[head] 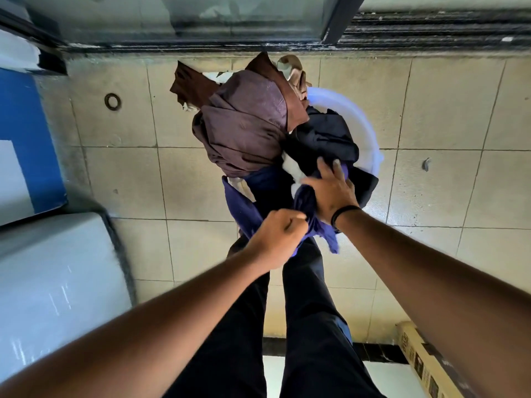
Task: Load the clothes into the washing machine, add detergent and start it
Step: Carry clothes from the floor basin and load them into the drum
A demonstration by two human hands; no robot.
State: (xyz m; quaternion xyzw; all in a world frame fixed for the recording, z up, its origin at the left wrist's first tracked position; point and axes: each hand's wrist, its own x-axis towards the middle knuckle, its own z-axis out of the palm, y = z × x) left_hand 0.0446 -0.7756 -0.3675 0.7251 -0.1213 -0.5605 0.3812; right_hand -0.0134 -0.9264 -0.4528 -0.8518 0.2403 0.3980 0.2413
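Gathering clothes (pixel 247 127) from the tub (pixel 362 130): left hand (pixel 277 237) fists blue cloth (pixel 244 208) at the tub's near edge, right hand (pixel 330 188) grips beside it. Next, probably lifting toward the washer (pixel 57 268), left of the tub.

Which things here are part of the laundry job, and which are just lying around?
Part of the job:
clothes pile
white tub
blue garment, gripped by left hand and right hand
washing machine

Lying about:
cardboard box
floor drain ring
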